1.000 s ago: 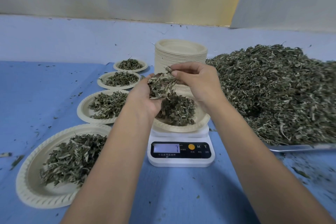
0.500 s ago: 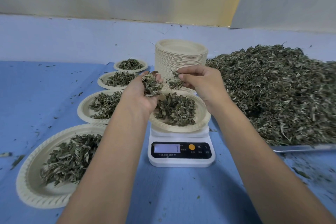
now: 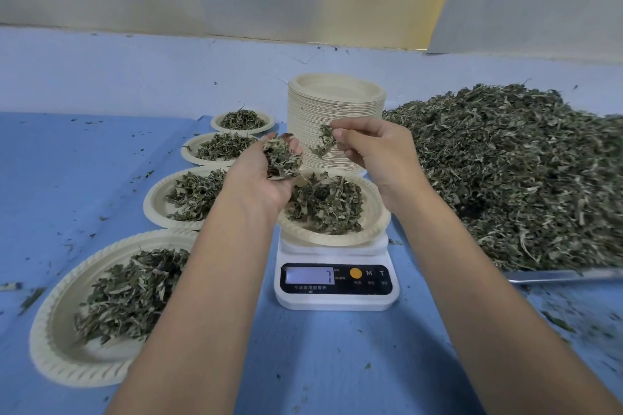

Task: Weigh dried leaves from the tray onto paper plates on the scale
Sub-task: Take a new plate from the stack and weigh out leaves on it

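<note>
While left hand (image 3: 258, 180) cups leaves (image 3: 281, 158), right hand (image 3: 374, 152) pinches some.

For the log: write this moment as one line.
left hand cups leaf handful | right hand pinches few leaves | plate on scale part-filled

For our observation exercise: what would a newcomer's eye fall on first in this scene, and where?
The huge heap of dried leaves on the tray at the right stands out first. In the middle, the left hand cups leaves and the right hand pinches a few above a paper plate on the white scale. Four filled plates line the left, near a tall plate stack.
</note>
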`<action>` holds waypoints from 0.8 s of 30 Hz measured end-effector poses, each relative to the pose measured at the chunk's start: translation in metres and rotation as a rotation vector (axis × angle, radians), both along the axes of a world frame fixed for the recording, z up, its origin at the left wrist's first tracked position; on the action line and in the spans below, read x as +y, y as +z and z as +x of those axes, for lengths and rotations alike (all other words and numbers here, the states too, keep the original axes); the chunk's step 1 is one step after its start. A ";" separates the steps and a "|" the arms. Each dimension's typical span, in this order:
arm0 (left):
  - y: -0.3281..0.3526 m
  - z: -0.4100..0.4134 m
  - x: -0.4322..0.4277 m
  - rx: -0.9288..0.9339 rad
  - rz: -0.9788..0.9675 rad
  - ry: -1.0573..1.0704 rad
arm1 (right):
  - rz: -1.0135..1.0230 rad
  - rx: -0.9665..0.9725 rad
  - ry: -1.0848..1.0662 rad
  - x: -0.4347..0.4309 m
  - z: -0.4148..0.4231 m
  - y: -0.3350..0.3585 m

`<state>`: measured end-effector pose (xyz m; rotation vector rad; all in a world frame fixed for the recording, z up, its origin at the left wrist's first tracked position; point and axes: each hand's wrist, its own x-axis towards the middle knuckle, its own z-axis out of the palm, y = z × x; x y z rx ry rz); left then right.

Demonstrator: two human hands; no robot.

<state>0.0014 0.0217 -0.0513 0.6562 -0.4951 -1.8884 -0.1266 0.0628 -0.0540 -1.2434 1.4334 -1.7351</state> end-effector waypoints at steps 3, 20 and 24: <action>0.000 -0.005 0.002 0.011 -0.004 -0.047 | -0.041 0.016 0.066 0.000 0.004 0.003; 0.013 -0.164 0.049 -0.071 -0.070 -0.231 | -0.031 -0.014 -0.486 0.034 -0.077 -0.007; -0.013 -0.190 0.069 -0.194 -0.025 -0.227 | 0.008 -0.274 -0.481 0.042 -0.104 -0.024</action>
